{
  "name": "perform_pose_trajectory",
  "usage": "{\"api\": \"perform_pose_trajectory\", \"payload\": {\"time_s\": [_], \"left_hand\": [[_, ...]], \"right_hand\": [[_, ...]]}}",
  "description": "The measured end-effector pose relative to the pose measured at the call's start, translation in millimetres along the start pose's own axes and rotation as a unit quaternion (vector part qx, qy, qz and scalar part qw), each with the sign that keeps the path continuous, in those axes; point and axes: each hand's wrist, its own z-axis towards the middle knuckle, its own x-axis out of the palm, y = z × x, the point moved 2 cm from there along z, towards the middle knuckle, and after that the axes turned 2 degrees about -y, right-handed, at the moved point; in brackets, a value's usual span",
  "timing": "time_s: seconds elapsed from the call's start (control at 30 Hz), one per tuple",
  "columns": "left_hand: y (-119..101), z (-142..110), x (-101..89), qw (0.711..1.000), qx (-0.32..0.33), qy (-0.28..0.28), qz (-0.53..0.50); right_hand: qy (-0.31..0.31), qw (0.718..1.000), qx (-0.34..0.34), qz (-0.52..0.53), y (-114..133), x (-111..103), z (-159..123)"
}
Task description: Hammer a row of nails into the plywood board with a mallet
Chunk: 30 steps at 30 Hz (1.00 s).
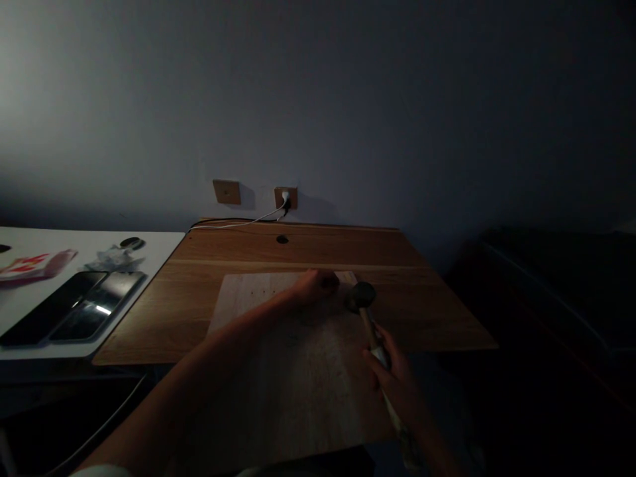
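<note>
My right hand point(390, 364) is wrapped round the handle of a mallet point(364, 295). The mallet has a dark, rounded head and a wooden shaft with a paler grip. Its head hangs over the right edge of a pale wooden board point(303, 391), just right of my left hand point(318, 285). The fingers of my left hand are curled and pressed together low over the board's far part. Whatever they pinch is hidden in shadow. A row of several small dark marks point(263, 292), nails or holes, runs along the board's far left part.
The board lies on a brown wooden table point(437, 318) and overhangs its near edge. At left, a white table point(163, 242) bears a dark glossy tray-like thing point(74, 308), a crumpled clear bag point(116, 258) and a red-and-white packet point(34, 265). Cables point(238, 224) run to a wall socket point(285, 197).
</note>
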Motion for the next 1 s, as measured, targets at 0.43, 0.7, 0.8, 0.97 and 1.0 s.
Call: {"api": "perform_pose_trajectory", "payload": {"time_s": [0.43,0.7,0.8,0.97,1.0], "left_hand": [[-2.4,0.0,0.3,0.999,0.0,0.014,0.042],[1.9,1.0,2.1,0.999,-0.006,0.011,0.033],[1.7,1.1,2.4,1.0,0.002,0.005,0.029],[3.3,2.1,3.8,1.0,0.021,0.007,0.012],[3.9,2.3,4.0,1.0,0.024,0.009,0.009]], "right_hand": [[-0.013,0.999,-0.018,-0.027,-0.3,-0.8,5.8],[0.075,0.993,0.086,0.018,10.7,0.4,12.1],[0.069,0.994,0.079,0.022,8.4,0.5,14.0],[0.064,0.996,0.052,0.024,2.5,2.0,17.1],[0.065,0.996,0.05,0.021,2.9,2.4,17.3]]}}
